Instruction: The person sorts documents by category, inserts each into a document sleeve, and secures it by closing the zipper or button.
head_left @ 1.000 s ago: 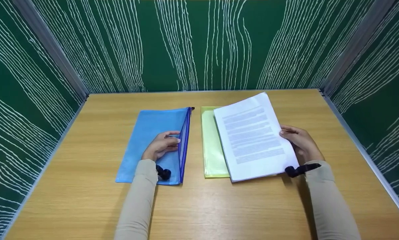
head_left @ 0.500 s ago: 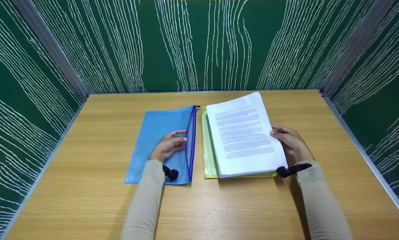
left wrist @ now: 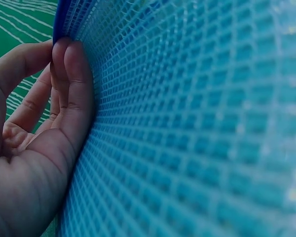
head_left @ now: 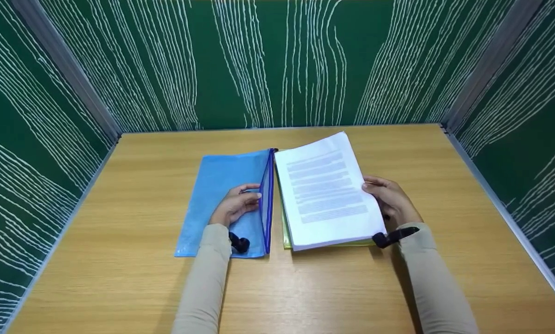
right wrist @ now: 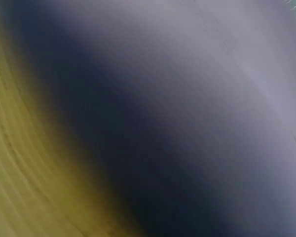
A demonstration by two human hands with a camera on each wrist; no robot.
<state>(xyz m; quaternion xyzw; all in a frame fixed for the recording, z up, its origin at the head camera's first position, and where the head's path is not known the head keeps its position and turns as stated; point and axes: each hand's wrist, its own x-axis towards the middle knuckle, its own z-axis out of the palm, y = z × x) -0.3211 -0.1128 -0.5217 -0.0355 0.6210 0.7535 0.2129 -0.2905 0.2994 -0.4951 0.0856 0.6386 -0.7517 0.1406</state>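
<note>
A blue mesh zip pouch (head_left: 231, 171) lies on the left of the table, its dark blue zip edge lifted into a gap along the right side. My left hand (head_left: 236, 203) pinches that edge; in the left wrist view, fingertips (left wrist: 77, 61) meet at the pouch's mesh (left wrist: 187, 118). My right hand (head_left: 391, 197) grips a stack of printed paper (head_left: 328, 195) by its right edge, thumb on top. The stack tilts slightly, its left edge close to the pouch's opening. Paper (right wrist: 197, 98) fills most of the right wrist view, blurred.
Under the paper lies a yellow-green pouch (head_left: 286, 232), mostly covered, with only its left and front edges showing. The wooden table (head_left: 277, 292) is bounded by green panels (head_left: 240, 65) with white wavy lines at the back and both sides.
My right hand has carried the paper stack left, over the yellow-green pouch and up to the blue one. My left hand has shifted the blue pouch slightly right.
</note>
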